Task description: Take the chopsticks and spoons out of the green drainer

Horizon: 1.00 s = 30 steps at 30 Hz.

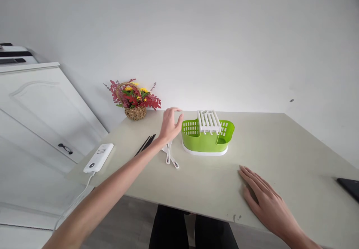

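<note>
My left hand (169,123) is raised beside the left end of a green plastic basket (193,142), thumb and fingers apart with nothing between them. The basket stands on a white oval base (205,153). A white slotted rack (209,121) with small hooks along its front sits across the middle of the basket. Below my left hand lie two white-handled utensils (168,156), their far ends partly hidden by the hand and wrist. Black chopsticks (148,143) rest just left of my forearm. My right hand (260,194) lies flat on the table, right of the basket.
A wicker basket of artificial flowers (135,111) stands at the table's back left. A white power bank (99,157) with a cable lies near the left edge. A black flat object (349,187) sits at the far right. A white cabinet (42,110) adjoins the left side.
</note>
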{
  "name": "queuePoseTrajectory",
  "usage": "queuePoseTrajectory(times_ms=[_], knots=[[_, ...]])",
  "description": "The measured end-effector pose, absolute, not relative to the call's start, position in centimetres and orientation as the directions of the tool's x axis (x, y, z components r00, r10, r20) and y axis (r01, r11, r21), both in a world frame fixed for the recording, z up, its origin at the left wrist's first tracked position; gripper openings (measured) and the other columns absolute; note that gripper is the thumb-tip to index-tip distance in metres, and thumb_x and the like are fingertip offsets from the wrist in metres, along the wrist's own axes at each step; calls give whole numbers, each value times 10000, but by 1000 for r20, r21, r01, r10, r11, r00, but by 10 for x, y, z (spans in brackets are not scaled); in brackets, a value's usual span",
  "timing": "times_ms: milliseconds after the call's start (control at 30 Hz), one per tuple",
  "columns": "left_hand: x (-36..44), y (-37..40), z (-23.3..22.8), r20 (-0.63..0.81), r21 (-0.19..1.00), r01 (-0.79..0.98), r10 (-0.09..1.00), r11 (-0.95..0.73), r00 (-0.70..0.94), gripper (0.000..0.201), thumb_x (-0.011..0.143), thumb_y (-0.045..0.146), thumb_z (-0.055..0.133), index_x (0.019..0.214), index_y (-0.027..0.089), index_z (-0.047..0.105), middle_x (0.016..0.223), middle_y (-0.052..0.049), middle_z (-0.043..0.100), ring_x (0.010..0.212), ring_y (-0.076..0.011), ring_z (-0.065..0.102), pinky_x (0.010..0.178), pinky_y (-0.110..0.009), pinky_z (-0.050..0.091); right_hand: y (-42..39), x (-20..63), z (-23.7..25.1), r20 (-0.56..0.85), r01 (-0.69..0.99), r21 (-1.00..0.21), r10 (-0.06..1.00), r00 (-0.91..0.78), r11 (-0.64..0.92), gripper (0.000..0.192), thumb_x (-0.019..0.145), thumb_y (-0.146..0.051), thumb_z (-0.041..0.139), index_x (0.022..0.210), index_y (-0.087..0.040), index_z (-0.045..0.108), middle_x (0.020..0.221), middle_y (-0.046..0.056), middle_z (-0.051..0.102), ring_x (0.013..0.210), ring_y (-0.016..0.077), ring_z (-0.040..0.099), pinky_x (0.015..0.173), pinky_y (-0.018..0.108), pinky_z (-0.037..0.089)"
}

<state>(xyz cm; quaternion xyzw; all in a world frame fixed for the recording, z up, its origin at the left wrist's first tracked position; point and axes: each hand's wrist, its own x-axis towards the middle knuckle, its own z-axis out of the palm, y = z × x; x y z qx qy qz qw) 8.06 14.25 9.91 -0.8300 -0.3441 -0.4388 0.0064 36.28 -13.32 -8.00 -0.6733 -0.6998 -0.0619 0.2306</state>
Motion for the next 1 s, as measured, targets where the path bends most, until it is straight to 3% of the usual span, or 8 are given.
queuePoseTrajectory(times_ms=[100, 200, 333, 600, 767, 1000], knots=[[126, 106, 124, 741, 339, 451, 530, -826, 412, 355, 1084, 455, 413, 1313, 204, 516, 1325, -127, 648, 1295, -225, 586, 1140, -426, 450, -133, 363, -81, 404, 969, -230, 914, 16, 85, 576, 1047, -433, 425, 1598, -270, 396, 1623, 30, 461, 1483, 291, 451, 1171, 513, 467], [159, 72, 122, 674, 195, 462, 461, -865, 578, 543, 1049, 582, 428, 1406, 176, 485, 1489, -174, 563, 1493, -301, 414, 1244, -524, 326, -133, 362, -82, 412, 967, -238, 911, 16, 91, 562, 1047, -432, 422, 1586, -277, 414, 1616, 27, 472, 1477, 289, 461, 1159, 507, 478], [181, 55, 96, 557, 50, 525, 460, -850, 692, 764, 998, 671, 455, 1497, 95, 411, 1620, -267, 390, 1556, -377, 297, 1263, -600, 247, -134, 362, -83, 413, 969, -234, 910, 21, 84, 544, 1053, -437, 414, 1571, -272, 431, 1613, 30, 477, 1472, 287, 467, 1155, 504, 482], [175, 99, 90, 532, -112, 536, 405, -837, 743, 548, 1052, 394, 467, 1503, 83, 435, 1599, -190, 467, 1513, -292, 405, 1274, -511, 298, -135, 366, -87, 394, 970, -231, 919, 22, 75, 561, 1054, -450, 407, 1591, -290, 393, 1625, 14, 458, 1479, 290, 457, 1161, 524, 474], [148, 146, 97, 558, -92, 569, 431, -817, 709, 463, 1020, 284, 516, 1452, 119, 522, 1535, -141, 548, 1441, -265, 489, 1244, -491, 365, -136, 365, -86, 394, 973, -222, 919, 25, 69, 564, 1056, -460, 409, 1599, -309, 383, 1629, -2, 448, 1473, 288, 466, 1130, 511, 511], [81, 207, 109, 517, -73, 641, 520, -764, 679, 532, 993, 296, 557, 1510, 191, 498, 1548, -93, 548, 1467, -260, 458, 1248, -462, 353, -136, 364, -85, 375, 976, -208, 927, 26, 57, 585, 1055, -474, 411, 1613, -305, 370, 1635, -5, 438, 1470, 292, 471, 1098, 492, 543]])
